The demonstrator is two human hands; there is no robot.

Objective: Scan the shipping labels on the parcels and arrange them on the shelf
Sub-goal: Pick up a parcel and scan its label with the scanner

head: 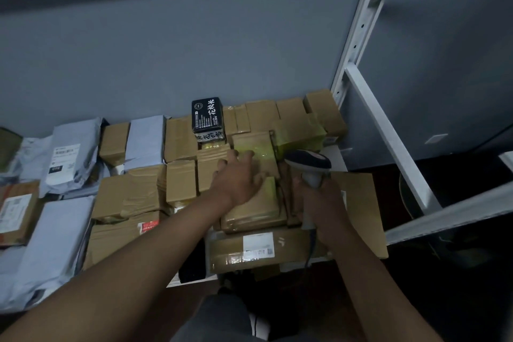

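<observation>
- Left hand (238,178) lies flat, palm down, fingers stretched and slightly spread, on a tape-wrapped brown parcel (256,175) near the right end of the shelf (337,159); it presses, it does not curl round anything.
- Right hand (323,200) is wrapped round the grip of the barcode scanner (308,168), fingers closed on the handle; the fingertips themselves are hidden behind it.
- One scanner: handle roughly upright, head tipped away from the person toward the back wall, greenish light falling across the parcel under the left hand and on the box beyond.
- That parcel runs lengthwise from the person toward the wall, resting on a flatter box whose white shipping label (258,243) faces up at the near edge.
- One black printed packet (207,116) stands on end at the back.
- At least four grey poly mailers (73,147) lie to the left; brown boxes are too many and too overlapped to count.
- One white shelf upright (358,28) at right.
</observation>
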